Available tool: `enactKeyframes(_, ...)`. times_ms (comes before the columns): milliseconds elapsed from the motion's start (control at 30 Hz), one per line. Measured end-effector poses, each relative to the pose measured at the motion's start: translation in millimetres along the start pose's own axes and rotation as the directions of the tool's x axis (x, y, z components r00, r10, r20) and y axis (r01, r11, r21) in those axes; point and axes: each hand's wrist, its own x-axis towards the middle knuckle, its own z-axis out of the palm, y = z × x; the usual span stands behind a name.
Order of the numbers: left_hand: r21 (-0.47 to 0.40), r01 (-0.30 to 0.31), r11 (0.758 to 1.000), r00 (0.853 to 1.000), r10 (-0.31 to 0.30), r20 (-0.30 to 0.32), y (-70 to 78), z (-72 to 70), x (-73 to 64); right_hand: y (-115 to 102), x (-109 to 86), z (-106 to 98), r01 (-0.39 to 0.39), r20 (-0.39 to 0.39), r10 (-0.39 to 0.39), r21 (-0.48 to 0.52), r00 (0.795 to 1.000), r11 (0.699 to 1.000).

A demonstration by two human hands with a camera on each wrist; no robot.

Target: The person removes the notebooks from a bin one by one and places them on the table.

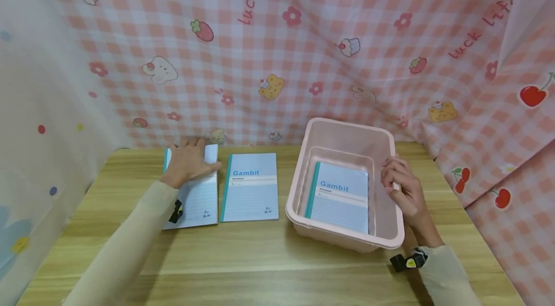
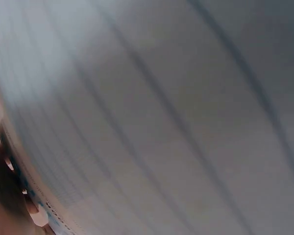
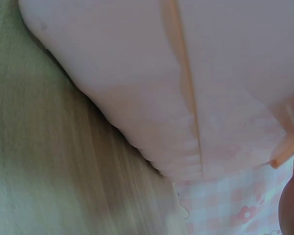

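My left hand (image 1: 189, 163) rests on the upper part of a blue-and-white notebook (image 1: 196, 202) with a teal spine, fingers spread toward its top edge and thumb out over its right side. In the left wrist view the lined cover (image 2: 152, 122) fills nearly everything, very close. A matching "Gambit" notebook (image 1: 251, 195) lies just to the right, apart from the hand. Another Gambit notebook (image 1: 338, 202) lies face up inside a pink plastic basin (image 1: 299, 171). My right hand (image 1: 403, 188) grips the basin's right rim, fingers curled over it; the right wrist view shows the basin's outer wall (image 3: 122, 73).
Everything stands on a wood-grain table (image 1: 234, 267). Behind it hangs a pink checked curtain (image 1: 243, 55) with cartoon prints, close to the table's back edge; cloth also hangs at the left and right sides.
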Motion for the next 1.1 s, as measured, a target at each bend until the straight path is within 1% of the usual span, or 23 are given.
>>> enactKeyframes(133, 0.004, -0.005, 1.0, 1.0, 0.005, 0.018, -5.8, 8.5, 1.8, 0.7, 0.0, 0.4, 0.005, 0.0, -0.005, 0.005, 1.0, 1.0)
enactKeyframes(300, 0.009, 0.001, 1.0, 0.999, -0.002, 0.05, -5.8, 14.6, 4.6, 0.6, -0.5, 0.3, 0.002, 0.0, -0.002, 0.003, 1.0, 1.0)
enactKeyframes(500, -0.025, 0.02, 0.999, 0.994, -0.017, 0.11, -9.0, 24.2, 6.3, 0.4, -0.3, -0.5, -0.008, 0.003, 0.008, -0.003, 1.0, 1.0)
enactKeyframes(700, -0.063, 0.024, 0.998, 0.99, -0.015, 0.138, -7.6, 26.3, 2.7, 0.6, 0.2, -0.3, -0.008, 0.004, 0.008, -0.001, 1.0, 1.0)
enactKeyframes(867, -0.076, 0.03, 0.997, 0.992, -0.02, 0.126, -6.8, 27.9, -1.5, 0.2, 1.1, 0.5, 0.001, 0.006, -0.001, -0.001, 1.0, 1.0)
enactKeyframes(1100, -0.099, 0.012, 0.995, 0.998, -0.005, 0.07, -6.3, 30.0, -3.9, 0.2, 0.4, -0.4, -0.006, 0.004, 0.006, -0.001, 1.0, 1.0)
